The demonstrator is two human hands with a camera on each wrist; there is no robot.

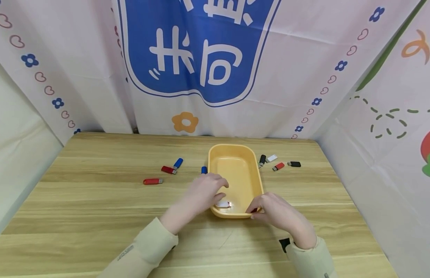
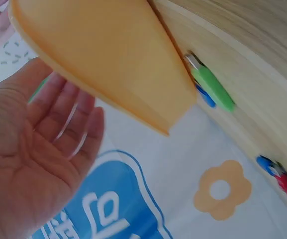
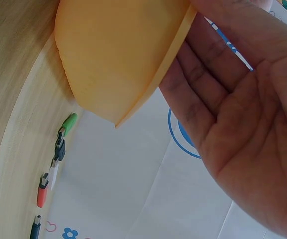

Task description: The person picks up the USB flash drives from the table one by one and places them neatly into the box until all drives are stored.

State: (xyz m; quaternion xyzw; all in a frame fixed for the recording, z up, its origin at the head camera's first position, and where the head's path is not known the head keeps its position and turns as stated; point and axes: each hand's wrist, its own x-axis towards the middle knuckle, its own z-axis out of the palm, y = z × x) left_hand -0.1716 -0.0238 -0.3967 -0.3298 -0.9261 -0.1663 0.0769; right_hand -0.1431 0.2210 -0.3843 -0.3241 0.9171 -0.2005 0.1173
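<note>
A yellow plastic tray [image 1: 235,181] stands on the table between my hands. My left hand [image 1: 208,189] reaches over its left rim, fingers loosely bent and apart from one another. Just below the left thumb, a white USB flash drive [image 1: 223,204] lies on the tray floor. At the near right corner, my right hand [image 1: 281,212] reaches over the rim, pinching a dark red USB flash drive [image 1: 254,210] that is mostly hidden by its fingers. In both wrist views the tray wall hides the fingertips and the tray's inside.
Left of the tray lie red drives [image 1: 152,181] and a blue drive [image 1: 178,163]; another blue drive [image 1: 204,170] is beside its wall. A green drive [image 2: 215,89] shows in the left wrist view. Black [image 1: 294,164], white [image 1: 272,158] and red-orange [image 1: 278,166] drives lie to the right.
</note>
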